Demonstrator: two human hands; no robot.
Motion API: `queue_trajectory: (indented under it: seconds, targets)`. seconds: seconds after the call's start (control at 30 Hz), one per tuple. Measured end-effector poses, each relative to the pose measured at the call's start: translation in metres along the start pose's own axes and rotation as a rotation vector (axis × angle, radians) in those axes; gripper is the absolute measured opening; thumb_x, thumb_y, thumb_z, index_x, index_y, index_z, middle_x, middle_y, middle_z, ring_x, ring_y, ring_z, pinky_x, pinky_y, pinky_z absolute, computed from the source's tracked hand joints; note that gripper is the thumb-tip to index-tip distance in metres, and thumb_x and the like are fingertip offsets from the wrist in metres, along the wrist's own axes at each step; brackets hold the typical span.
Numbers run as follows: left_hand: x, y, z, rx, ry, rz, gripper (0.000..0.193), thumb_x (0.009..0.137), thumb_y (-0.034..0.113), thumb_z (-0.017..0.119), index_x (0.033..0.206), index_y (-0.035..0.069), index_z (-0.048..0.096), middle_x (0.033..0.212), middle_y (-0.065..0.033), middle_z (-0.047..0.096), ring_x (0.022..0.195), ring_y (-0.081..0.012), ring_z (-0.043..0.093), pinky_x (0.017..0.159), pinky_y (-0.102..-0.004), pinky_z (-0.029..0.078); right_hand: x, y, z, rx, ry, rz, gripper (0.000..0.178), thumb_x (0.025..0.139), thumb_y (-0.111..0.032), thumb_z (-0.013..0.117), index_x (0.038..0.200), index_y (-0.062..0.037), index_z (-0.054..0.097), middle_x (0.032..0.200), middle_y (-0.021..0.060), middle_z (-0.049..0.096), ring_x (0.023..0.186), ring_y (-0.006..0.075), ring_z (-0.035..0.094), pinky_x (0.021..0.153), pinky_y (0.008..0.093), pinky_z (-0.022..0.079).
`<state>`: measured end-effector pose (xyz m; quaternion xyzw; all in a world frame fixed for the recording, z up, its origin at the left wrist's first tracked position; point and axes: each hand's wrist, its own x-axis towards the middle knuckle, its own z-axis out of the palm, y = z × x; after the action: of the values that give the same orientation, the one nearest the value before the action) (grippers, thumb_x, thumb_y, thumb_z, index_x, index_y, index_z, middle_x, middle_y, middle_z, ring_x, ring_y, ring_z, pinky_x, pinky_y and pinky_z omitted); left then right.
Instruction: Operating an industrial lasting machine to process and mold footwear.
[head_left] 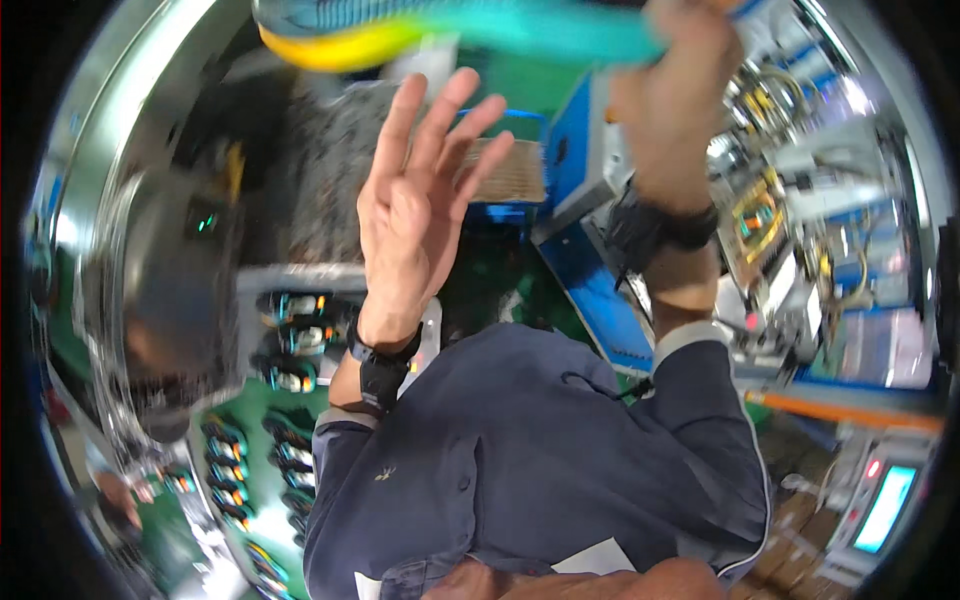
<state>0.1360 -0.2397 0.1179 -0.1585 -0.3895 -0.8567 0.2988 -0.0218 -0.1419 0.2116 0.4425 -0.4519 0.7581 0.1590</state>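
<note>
Right hand [695, 48] holding shoe [500, 32], turquoise, yellow, blurred

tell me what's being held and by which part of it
The right hand holds a blurred teal-and-yellow shoe by its teal end; toe or heel cannot be told. The left hand holds nothing.

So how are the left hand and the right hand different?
The left hand is empty with its fingers held up, while the right hand grips a teal-and-yellow shoe. The left hand looks fairly clear, but the right hand is blurry. Both have a dark band at the wrist.
</note>
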Motion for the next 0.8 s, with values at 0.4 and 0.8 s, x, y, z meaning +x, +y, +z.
queue_trajectory:
  seconds: [0.4,0.8]
  targets:
    - [0.016,-0.310,0.156,0.164,-0.203,-0.724,0.033,0.092,0.025,0.060,0.114,0.001,0.057,0.103,-0.0052,0.063,0.090,-0.0130,0.059,0.081,-0.0306,0.049,-0.182,-0.124,-0.306,-0.412,0.363,0.642,0.089,0.065,-0.007,0.078,0.140,-0.0003,0.032,0.122,0.0132,0.055,0.118,0.0225,0.052,0.102,0.0359,0.040]
    - [0.045,-0.611,0.336,0.667,-0.825,-0.743,0.055,0.085,0.049,0.064,0.108,-0.001,0.060,0.087,-0.0052,0.062,0.080,-0.0106,0.055,0.071,-0.0288,0.045,-0.218,-0.191,-0.542,-0.927,1.137,0.556,0.051,0.070,-0.005,0.075,0.118,-0.0001,0.059,0.100,0.0068,0.064,0.086,0.0134,0.060,0.081,0.0267,0.050]
